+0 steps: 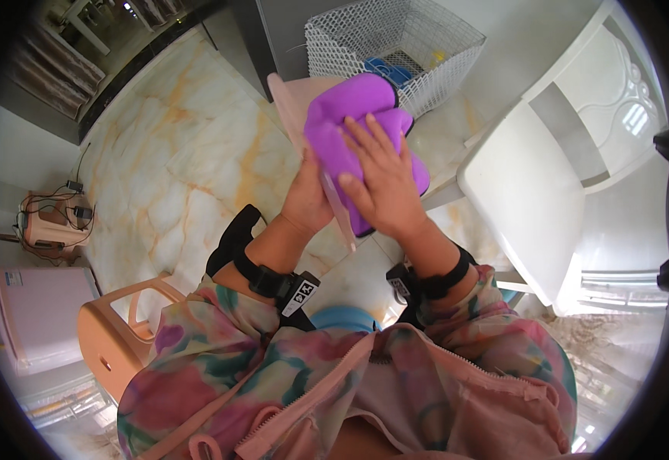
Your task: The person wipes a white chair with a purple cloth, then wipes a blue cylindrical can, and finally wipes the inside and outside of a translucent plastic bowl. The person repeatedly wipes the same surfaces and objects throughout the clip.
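Note:
A folded purple cloth with dark edging (pixel 340 123) lies against a pale pink panel (pixel 294 109), whose exact kind I cannot tell. My left hand (pixel 310 192) grips the near edge of the pink panel, its thumb pointing up beside the cloth. On top of the cloth rests my right hand (pixel 383 184), flat with its fingers spread, pressing or touching the fabric. Part of the panel is hidden under the cloth. Both forearms wear black straps with small devices.
A white wire basket (pixel 334 49) holding blue items stands beyond the cloth. To the right is a white chair (pixel 524 190). An orange plastic stool (pixel 110 339), a pink box (pixel 47 316) and a small stool with cables (pixel 55 227) stand left on the marbled floor (pixel 179 161).

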Available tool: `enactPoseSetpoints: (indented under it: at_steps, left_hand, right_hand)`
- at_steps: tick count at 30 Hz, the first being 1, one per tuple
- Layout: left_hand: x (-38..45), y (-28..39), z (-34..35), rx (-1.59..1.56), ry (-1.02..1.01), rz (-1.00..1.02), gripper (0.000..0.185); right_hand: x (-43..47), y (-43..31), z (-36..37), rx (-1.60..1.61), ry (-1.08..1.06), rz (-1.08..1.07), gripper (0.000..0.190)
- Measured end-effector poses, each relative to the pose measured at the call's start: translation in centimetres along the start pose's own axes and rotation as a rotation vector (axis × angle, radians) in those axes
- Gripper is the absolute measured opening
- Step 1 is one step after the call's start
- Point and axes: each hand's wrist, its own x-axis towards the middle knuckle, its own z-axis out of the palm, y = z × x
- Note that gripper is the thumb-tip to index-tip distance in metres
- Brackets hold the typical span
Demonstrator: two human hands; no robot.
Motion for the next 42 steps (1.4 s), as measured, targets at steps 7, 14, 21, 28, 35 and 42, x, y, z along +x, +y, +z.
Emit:
enactPoseSetpoints:
  at_steps: [7,14,21,28,35,42]
  left_hand:
    - [-2.4,-2.3,1.0,0.234,-0.249,-0.204,0.094]
    - [-2.6,-1.8,0.2,0.441,-0.306,-0.167,0.099]
    - [-0.9,-0.7,-0.7,0.809,-0.141,-0.101,0.1]
    - [-1.3,-2.0,-1.1,0.72,-0.171,0.012,0.101]
    - [-3.7,-4.5,-1.3,1.177,-0.347,-0.047,0.091]
    - [-2.9,-3.6,-1.6,1.596,-0.487,0.206,0.085]
  right_hand:
    - [3.0,5.2,-0.4,0.511,0.212,0.499,0.055]
    - [3.1,6.3,-0.7,0.813,0.278,0.786,0.066]
    - [0.8,1.3,1.4,0.544,0.201,0.231,0.06]
    - [0.8,0.8,0.5,0.219,0.063,0.062,0.059]
    - [2.3,4.4,-1.9,0.647,0.079,0.458,0.068]
    - [1.7,7.1,-5.7,1.112,-0.03,0.748,0.061]
